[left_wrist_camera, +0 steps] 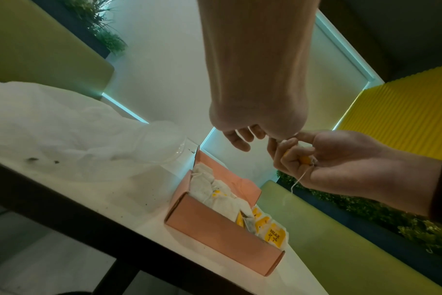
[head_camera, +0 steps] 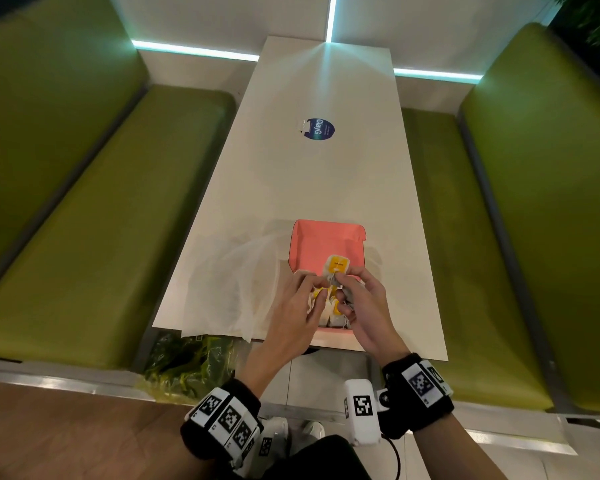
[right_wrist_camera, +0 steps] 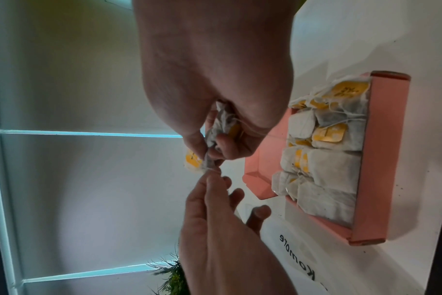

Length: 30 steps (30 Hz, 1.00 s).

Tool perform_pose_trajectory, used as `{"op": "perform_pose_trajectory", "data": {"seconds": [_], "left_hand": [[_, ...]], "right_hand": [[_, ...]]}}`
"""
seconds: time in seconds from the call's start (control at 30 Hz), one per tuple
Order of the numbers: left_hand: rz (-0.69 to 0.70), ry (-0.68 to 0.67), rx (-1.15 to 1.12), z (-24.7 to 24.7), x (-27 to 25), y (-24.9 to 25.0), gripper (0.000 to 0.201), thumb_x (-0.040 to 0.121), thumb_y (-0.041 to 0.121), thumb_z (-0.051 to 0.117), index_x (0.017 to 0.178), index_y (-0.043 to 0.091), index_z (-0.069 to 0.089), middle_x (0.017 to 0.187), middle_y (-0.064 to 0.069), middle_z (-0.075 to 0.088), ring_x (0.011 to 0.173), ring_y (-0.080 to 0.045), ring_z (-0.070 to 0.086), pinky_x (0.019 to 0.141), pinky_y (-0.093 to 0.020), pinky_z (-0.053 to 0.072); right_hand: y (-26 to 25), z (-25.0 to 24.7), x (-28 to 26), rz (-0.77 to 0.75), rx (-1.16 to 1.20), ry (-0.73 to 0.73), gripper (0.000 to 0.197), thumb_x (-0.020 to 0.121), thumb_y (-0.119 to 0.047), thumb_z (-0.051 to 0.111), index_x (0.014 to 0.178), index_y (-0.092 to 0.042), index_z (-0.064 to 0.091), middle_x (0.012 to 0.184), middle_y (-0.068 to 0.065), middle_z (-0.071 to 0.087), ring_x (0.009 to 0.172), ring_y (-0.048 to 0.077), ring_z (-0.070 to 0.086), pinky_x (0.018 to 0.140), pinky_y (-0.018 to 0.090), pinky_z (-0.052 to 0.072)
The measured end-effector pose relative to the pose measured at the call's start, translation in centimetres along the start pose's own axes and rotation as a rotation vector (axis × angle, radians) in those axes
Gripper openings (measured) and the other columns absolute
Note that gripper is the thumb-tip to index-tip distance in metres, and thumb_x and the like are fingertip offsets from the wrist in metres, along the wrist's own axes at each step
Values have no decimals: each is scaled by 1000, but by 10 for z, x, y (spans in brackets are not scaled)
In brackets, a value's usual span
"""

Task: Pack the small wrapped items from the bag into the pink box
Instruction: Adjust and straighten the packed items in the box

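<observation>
Right wrist view: my right hand [right_wrist_camera: 215, 111] grasps tea bags [right_wrist_camera: 223, 127] above the pink box [right_wrist_camera: 381, 159] while my left hand [right_wrist_camera: 222, 229] pinches one bag's corner.

The head view looks steeply down from above the near end of the white table [head_camera: 319, 181], facing along its length. The left wrist view sits low near the tabletop, tilted upward past the left hand [left_wrist_camera: 255, 95] toward the wall, close to the pink box [left_wrist_camera: 222, 239]. The right wrist view appears rolled sideways, though that is hard to judge, and looks close past the right hand [right_wrist_camera: 215, 79]. All three share the box and both hands
</observation>
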<state>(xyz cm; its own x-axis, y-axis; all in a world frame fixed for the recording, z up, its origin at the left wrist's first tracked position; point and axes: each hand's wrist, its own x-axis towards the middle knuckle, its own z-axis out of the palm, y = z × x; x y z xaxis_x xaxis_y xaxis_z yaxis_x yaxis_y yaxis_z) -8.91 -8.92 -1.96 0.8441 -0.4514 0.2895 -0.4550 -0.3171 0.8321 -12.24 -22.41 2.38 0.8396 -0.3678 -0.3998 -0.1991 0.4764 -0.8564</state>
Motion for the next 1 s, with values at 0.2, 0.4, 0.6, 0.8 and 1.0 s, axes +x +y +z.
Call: {"op": "perform_pose_trajectory", "data": {"seconds": [0.2, 0.4, 0.6, 0.8, 1.0], "left_hand": [[-278, 0, -341, -4, 2, 2, 17, 100, 19, 57, 107, 27, 70, 104, 12, 60, 96, -11, 59, 74, -25, 49], [-345, 166, -384, -15, 21, 16, 11, 102, 18, 54, 105, 23, 63, 103, 3, 66, 88, -4, 60, 70, -23, 48], [-199, -2, -320, -22, 42, 28, 6, 94, 13, 65, 93, 17, 70, 86, 8, 70, 83, -12, 64, 67, -24, 51], [-186, -43, -327, -27, 39, 22, 13, 96, 12, 63, 90, 23, 67, 86, 13, 68, 81, -5, 61, 71, -20, 47], [-167, -95, -355, -25, 37, 26, 7, 97, 10, 62, 93, 12, 67, 86, 6, 69, 79, -7, 62, 69, -19, 48]], "right_hand": [[-1, -6, 0, -19, 11, -43, 4, 95, -5, 59, 99, -8, 59, 76, 3, 61, 58, 12, 44, 44, 21, 28], [-2, -7, -4, -126, -296, -72, 10, 94, -9, 63, 101, -3, 62, 74, -5, 66, 61, 12, 47, 49, 24, 36], [0, -10, -5, -340, -507, -150, 7, 94, -17, 66, 98, -14, 70, 90, -2, 73, 89, 15, 68, 77, 25, 54], [11, -30, -8, -339, -732, -100, 11, 90, -22, 70, 102, -23, 70, 98, -12, 71, 97, 3, 63, 88, 23, 50], [-7, -18, -9, -465, -681, -137, 10, 93, -19, 67, 102, -18, 71, 90, -10, 71, 89, 6, 66, 79, 17, 50]]}}
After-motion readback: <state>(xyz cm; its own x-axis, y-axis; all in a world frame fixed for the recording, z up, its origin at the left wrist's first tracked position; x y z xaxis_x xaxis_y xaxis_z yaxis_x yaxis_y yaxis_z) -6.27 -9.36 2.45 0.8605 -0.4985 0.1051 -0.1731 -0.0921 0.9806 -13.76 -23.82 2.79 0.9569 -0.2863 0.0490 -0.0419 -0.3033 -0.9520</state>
